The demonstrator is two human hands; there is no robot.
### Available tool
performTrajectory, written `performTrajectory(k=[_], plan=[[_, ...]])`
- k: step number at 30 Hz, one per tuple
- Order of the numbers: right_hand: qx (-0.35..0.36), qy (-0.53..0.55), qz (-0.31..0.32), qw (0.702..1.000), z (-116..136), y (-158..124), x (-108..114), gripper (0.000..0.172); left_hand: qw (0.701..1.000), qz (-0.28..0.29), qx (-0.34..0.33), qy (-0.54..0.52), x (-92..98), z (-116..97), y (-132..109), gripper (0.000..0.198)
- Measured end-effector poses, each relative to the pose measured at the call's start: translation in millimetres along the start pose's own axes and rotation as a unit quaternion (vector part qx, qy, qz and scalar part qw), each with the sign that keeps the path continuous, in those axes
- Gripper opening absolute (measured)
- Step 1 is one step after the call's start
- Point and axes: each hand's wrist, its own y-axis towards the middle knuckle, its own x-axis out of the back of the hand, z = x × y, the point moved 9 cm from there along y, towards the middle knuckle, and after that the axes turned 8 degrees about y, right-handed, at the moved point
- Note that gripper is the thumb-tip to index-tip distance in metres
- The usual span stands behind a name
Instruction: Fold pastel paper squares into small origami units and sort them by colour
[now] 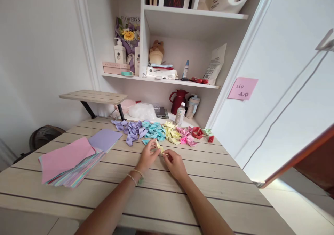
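Note:
My left hand (148, 156) and my right hand (174, 161) meet over the wooden table (161, 193), both pinched on a small pale yellow folded paper (159, 147). A beaded bracelet sits on my left wrist. Just beyond my fingers lies a row of folded paper pieces sorted by colour: purple (132, 129), teal (154, 130), yellow (172, 133), pink (186, 137) and red (197, 132).
A fanned stack of coloured paper sheets (70, 162), pink on top, lies at the left with a purple sheet (105, 139) beside it. A small wooden riser (94, 96), a red jug (179, 101), a bottle (180, 114) and shelves stand behind. A pink note (242, 88) sticks on the white door.

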Motion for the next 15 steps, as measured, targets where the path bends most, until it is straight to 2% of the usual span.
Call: performTrajectory(k=[2,4,7,9,11,13,15], plan=[[-0.019,-0.005,-0.014,1.000,-6.6,0.4,3.5,0.025,0.992,-0.032,-0.070,0.096,8.0,-23.1,-4.7,0.043],[-0.036,-0.007,-0.028,0.999,-13.1,0.9,8.2,0.028,0.970,-0.068,-0.136,0.192,19.4,-50.3,-11.2,0.042],[-0.045,-0.007,-0.050,0.998,-19.0,1.3,15.8,0.032,0.902,-0.117,-0.197,0.365,47.1,-84.3,-23.0,0.046],[-0.047,-0.009,-0.061,0.997,-21.4,1.1,19.8,0.034,0.849,-0.151,-0.201,0.465,77.9,-95.5,-33.1,0.047],[-0.049,-0.015,-0.074,0.996,-22.9,0.3,23.2,0.035,0.793,-0.186,-0.179,0.552,117.1,-97.2,-46.2,0.051],[-0.050,-0.027,-0.089,0.994,-23.2,-0.6,26.8,0.034,0.743,-0.241,-0.117,0.613,165.9,-92.0,-63.1,0.053],[-0.055,-0.049,-0.109,0.991,-22.7,-0.3,32.7,0.033,0.714,-0.261,-0.040,0.649,210.9,-80.4,-80.0,0.051]])
